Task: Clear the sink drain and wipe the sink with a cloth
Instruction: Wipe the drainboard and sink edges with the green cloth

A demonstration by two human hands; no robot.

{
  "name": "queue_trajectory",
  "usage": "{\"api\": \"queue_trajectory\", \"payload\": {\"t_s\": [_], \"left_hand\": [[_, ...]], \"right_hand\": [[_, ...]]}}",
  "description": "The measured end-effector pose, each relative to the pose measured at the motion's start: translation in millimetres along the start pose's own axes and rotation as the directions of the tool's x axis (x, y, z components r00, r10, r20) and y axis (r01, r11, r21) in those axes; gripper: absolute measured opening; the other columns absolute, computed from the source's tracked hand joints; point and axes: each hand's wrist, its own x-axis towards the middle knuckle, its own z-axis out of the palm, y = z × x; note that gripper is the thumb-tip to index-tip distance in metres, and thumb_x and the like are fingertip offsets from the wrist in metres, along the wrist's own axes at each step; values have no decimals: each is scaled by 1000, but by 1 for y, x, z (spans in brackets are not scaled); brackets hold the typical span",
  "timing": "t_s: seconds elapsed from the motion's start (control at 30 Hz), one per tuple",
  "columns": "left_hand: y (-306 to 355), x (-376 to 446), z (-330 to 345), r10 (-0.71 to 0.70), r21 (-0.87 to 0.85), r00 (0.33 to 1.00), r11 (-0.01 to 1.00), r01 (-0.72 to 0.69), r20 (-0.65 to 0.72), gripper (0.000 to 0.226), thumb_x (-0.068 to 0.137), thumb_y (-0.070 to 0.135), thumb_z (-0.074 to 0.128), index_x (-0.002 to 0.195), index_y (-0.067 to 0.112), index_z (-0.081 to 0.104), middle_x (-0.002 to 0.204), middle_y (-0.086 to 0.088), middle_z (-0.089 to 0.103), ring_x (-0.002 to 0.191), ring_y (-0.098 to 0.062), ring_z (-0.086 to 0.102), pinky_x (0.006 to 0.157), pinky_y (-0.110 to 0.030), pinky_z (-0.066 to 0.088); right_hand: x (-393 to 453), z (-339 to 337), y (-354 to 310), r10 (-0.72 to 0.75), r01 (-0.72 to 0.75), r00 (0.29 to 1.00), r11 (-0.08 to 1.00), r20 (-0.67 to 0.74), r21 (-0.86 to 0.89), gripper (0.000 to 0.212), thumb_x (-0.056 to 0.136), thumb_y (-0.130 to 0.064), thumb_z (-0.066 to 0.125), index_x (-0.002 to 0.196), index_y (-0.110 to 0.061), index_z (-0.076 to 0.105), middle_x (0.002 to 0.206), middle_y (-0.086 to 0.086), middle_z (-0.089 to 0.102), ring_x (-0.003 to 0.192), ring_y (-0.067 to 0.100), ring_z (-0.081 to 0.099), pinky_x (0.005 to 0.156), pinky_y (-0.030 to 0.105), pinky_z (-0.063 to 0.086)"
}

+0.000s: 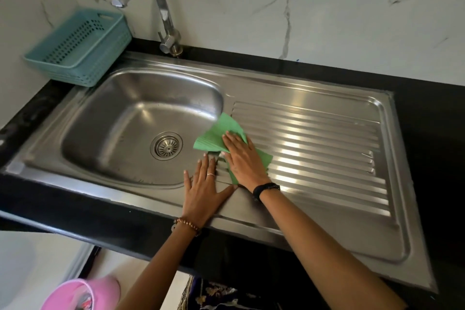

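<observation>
Scene: a steel sink [314, 83] set in a black desk [427, 113], seen from above; bowl at centre left of the frame, ribbed drainboard [314, 138] at centre right.
Cloth: a green cloth [216, 133] lies at frame centre, on the strip where the bowl's right rim meets the drainboard; one corner hangs over the rim toward the bowl.
Right hand: the right hand [240, 156] lies flat on the cloth, fingers spread wide and pointing toward the upper left, pressing it down rather than gripping it.
Left hand: the left hand [203, 189] lies open and flat on the bare steel rim just below and left of the cloth, holding nothing; its fingertips are close to the cloth edge.
Drain: the round strainer [166, 145] sits in the bowl floor, left of both hands, and looks free of debris.
Key relation: the cloth's long axis runs from upper left to lower right. The bowl lies to its left and the drainboard to its right; the right hand is the one on the cloth.
Step, as judged: wiping the rim and drainboard.
</observation>
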Motion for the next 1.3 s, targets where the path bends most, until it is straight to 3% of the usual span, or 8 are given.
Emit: {"api": "queue_trajectory", "payload": {"t_s": [0.1, 0.17, 0.4, 0.77, 0.97, 1.07, 1.2, 1.3], "left_hand": [[25, -9, 9, 96, 68, 995, 993, -95, -6, 99, 72, 80, 17, 147, 19, -4, 151, 4, -19, 140, -13, -19, 110, -45, -19], [51, -13, 18, 170, 59, 985, 983, -172, 28, 92, 79, 74, 25, 147, 20, -6, 154, 3, -16, 137, -11, -24, 109, -45, -22], [132, -31, 54, 391, 102, 904, 906, -411, 172, 82, 86, 67, 27, 147, 25, -6, 157, 3, -13, 145, -14, -12, 109, -48, -23], [106, -27, 42, 334, 35, 936, 940, -340, 113, 81, 87, 64, 32, 147, 23, -4, 158, 2, -10, 144, -14, -11, 113, -46, -17], [52, -19, 21, 203, -55, 976, 978, -200, 77, 81, 87, 63, 34, 147, 20, -1, 158, 3, -9, 144, -11, -10, 115, -45, -14], [34, -18, 12, 156, -20, 986, 988, -155, 54, 79, 87, 62, 32, 147, 22, -1, 158, 3, -8, 144, -13, -9, 117, -45, -10], [22, -19, 5, 107, 53, 994, 993, -107, 5, 108, 60, 87, -10, 147, 22, -2, 156, -3, -11, 145, -21, -6, 115, -43, -10], [15, -22, 6, 40, 69, 998, 997, -37, -39, 118, 53, 87, -19, 147, 19, -1, 158, -11, -1, 146, -23, -2, 117, -40, -6]], "right_hand": [[-32, -11, 31, 83, -85, 996, 995, -32, -54, 48, 101, -31, 28, 146, -14, 24, 155, 2, 27, 144, 14, 21, 121, 39, 7], [-58, -21, 55, 150, -155, 987, 984, -58, -89, 48, 101, -32, 26, 146, -15, 24, 154, 1, 29, 143, 13, 23, 121, 40, 8], [-144, -58, 139, 434, -455, 887, 882, -158, -127, 49, 101, -33, 26, 146, -15, 26, 154, 4, 29, 143, 18, 25, 119, 45, 5], [-194, -72, 154, 675, -700, 703, 712, -223, -50, 50, 101, -29, 24, 145, -6, 23, 154, 13, 27, 143, 25, 24, 119, 47, 11], [-193, -60, 128, 675, -690, 706, 724, -214, 2, 48, 101, -24, 28, 144, -3, 24, 153, 18, 25, 143, 31, 21, 119, 48, 11], [-172, -52, 109, 597, -609, 771, 793, -224, 16, 46, 100, -21, 32, 142, -2, 30, 150, 18, 32, 142, 30, 26, 119, 47, 15], [-122, -32, 74, 455, -463, 877, 886, -155, -15, 48, 101, -29, 25, 145, -9, 24, 155, 10, 24, 145, 23, 18, 119, 40, 5], [-83, -22, 49, 356, -362, 928, 932, -114, -37, 49, 101, -30, 24, 146, -9, 23, 156, 11, 21, 145, 25, 16, 119, 42, 5]]}}
